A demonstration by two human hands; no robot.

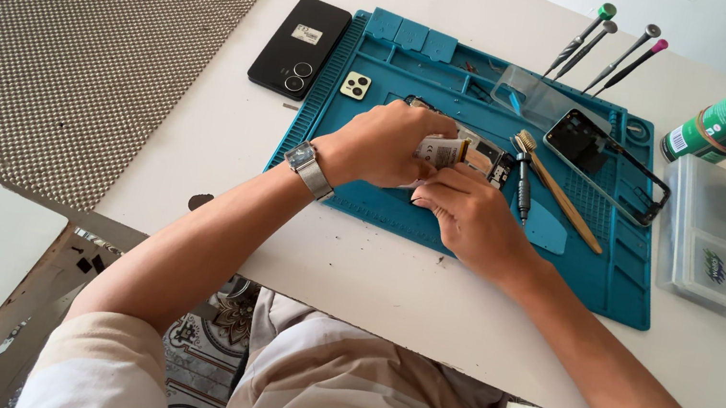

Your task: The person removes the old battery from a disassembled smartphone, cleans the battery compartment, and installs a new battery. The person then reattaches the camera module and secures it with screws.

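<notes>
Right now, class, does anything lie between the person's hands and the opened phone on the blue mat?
Nothing visible does. The left hand and right hand are both already on the opened phone. The brush and the screwdriver lie beside it on the blue mat, to the right.

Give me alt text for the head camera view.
Both hands, left hand and right hand, grip an opened phone on a blue repair mat. A black phone, screwdrivers and a wooden brush lie nearby.
</notes>
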